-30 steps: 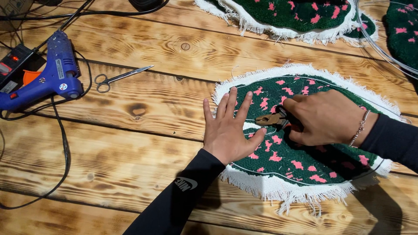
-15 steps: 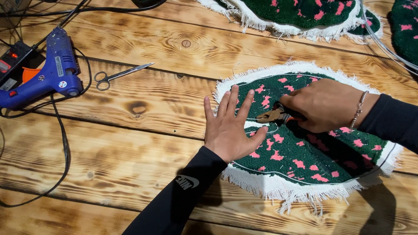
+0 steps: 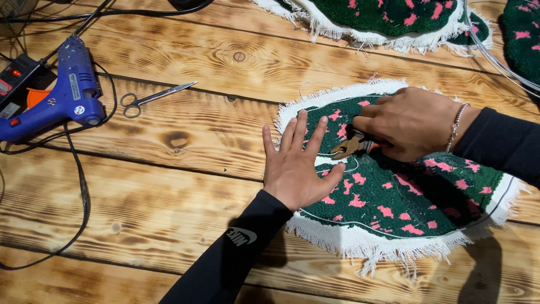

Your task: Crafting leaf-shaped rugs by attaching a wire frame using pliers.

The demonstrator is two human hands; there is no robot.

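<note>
Pliers [image 3: 350, 146] in right hand [image 3: 408, 124], tips just beside left hand [image 3: 297, 169] fingers [image 3: 315, 132], on tufted rug [image 3: 405, 197]

Fuzzy tufted rug [image 3: 405, 191], frayed cloth edge; rough scorched-wood table [image 3: 185, 186]; shiny metal scissors [image 3: 152, 98].

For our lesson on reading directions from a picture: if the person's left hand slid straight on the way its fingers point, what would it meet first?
The left hand lies flat, fingers pointing up the picture. It would probably cross the green rug piece to its white fringe first, then bare wooden table.

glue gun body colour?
Blue glue gun, with an orange trigger; clearest in the head view, upper left on the wooden table.
</note>
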